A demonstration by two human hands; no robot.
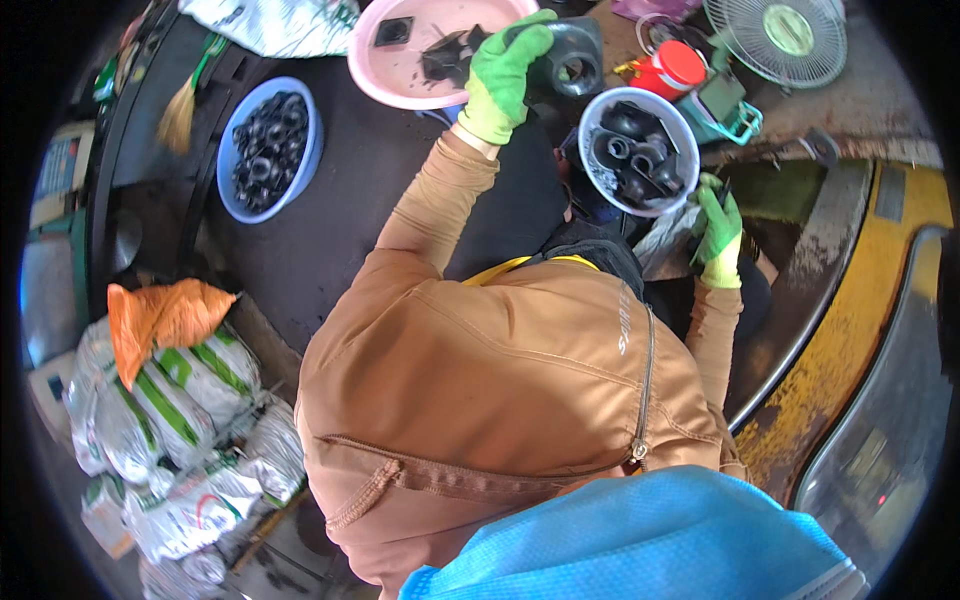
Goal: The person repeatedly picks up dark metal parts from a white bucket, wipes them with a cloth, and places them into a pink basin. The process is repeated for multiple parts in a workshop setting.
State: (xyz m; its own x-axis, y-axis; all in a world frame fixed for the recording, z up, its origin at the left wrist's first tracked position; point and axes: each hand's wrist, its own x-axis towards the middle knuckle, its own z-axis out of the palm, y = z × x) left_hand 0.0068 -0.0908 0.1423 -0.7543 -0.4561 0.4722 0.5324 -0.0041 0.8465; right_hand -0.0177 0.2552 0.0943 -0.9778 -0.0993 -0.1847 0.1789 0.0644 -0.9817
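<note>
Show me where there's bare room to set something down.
The dark surface between the blue basin and the left sleeve looks bare. Crowded: the pale bucket, holding black parts; around the red container and fan; and the piled bags at lower left.

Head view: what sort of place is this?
Probably a workshop or small factory floor: there is a blue tub full of similar black parts, a worn yellow metal frame on the right, and piled sacks on the left.
</note>
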